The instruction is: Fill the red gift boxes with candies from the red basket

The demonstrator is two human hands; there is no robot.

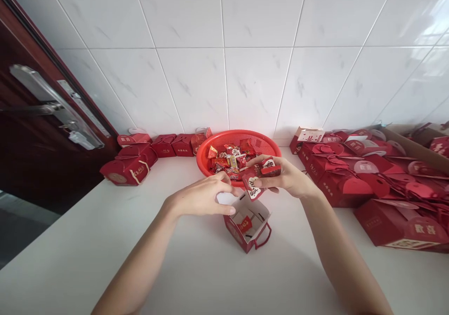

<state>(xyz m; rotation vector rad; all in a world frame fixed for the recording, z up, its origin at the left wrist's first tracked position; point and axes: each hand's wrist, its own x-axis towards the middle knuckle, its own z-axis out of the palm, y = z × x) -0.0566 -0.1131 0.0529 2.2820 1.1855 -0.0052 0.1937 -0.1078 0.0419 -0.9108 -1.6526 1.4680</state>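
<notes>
An open red box (238, 233) with a cord handle stands on the white table, with a small red packet (246, 224) inside. At the box's left rim is my left hand (206, 196), its fingers apart and curved, the thumb over the rim. My right hand (289, 178) grips red candy packets (253, 188) above the box's far side. Behind both hands sits a red plastic basket (270, 148) holding several wrapped candies (232, 160).
Closed red gift boxes (128, 165) line the wall at the left. Many more red boxes (336, 184) crowd the right side, beside a cardboard carton (414, 146). White tiles (189, 86) rise behind the table (168, 277); a dark door (31, 132) stands at the left.
</notes>
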